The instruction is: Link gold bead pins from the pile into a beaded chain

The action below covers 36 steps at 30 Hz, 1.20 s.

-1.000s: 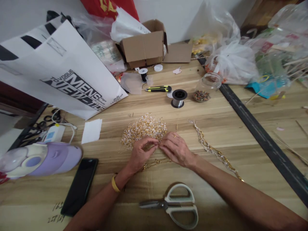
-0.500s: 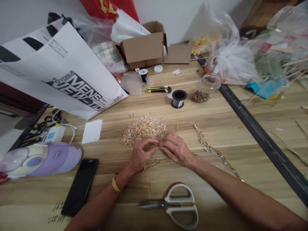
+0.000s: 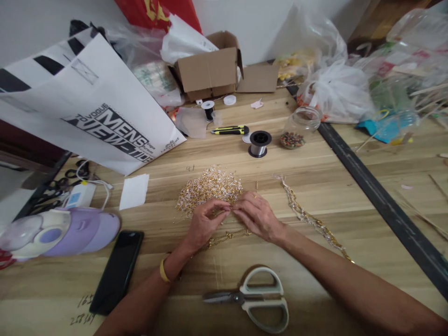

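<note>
My left hand (image 3: pixel 206 224) is closed in a pinch, thumb against forefinger, its tips meeting those of my right hand (image 3: pixel 258 217). The right hand is closed in a pinch too. Whatever is between the fingertips is too small to make out. Just below the hands lies a thin gold chain (image 3: pixel 227 236), partly hidden by them. Behind the left hand spreads a heap of small gold and clear beads or links (image 3: pixel 210 189). A short gold piece (image 3: pixel 256 185) lies beyond the right hand. To its right stretches a bundle of gold and silvery strands (image 3: pixel 304 214).
Scissors (image 3: pixel 261 298) lie near the front, a phone (image 3: pixel 117 270) and purple bottle (image 3: pixel 87 231) to the left. Behind are a wire spool (image 3: pixel 259 143), utility knife (image 3: pixel 229 130), jar of beads (image 3: pixel 293 139), cardboard box (image 3: pixel 208 72) and a large white bag (image 3: pixel 119 107).
My left wrist and forearm have shifted slightly left. Both hands stay pinched together at the same spot, with the right fingers moving very slightly.
</note>
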Motion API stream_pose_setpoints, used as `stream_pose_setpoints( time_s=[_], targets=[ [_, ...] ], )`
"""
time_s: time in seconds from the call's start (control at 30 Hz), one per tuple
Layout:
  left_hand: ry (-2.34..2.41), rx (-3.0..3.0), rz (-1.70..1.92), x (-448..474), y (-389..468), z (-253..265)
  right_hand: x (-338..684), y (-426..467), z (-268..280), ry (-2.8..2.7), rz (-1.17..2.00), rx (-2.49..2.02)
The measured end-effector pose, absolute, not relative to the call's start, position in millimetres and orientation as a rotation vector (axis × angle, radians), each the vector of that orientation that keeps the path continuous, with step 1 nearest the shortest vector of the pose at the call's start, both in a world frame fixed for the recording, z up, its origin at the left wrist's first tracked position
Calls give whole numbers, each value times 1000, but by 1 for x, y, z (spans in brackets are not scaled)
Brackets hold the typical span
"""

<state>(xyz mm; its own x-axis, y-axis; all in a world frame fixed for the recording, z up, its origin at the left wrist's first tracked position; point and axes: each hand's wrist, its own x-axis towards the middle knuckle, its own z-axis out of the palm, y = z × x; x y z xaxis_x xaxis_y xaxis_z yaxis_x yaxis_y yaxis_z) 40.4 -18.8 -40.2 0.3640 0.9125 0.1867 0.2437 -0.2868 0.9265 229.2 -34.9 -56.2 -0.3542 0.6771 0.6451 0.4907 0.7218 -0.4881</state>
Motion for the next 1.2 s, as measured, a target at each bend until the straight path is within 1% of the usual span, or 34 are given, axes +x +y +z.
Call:
stream_pose_setpoints(
  time_s=[0.6, 1.2],
  targets=[
    [1059, 1758, 985, 40, -19, -38, 228, -35, -57, -2069, 239, -881],
    [1062, 2006, 1041, 41, -19, -36, 228, -35, -58, -2084, 222, -875]
  ],
)
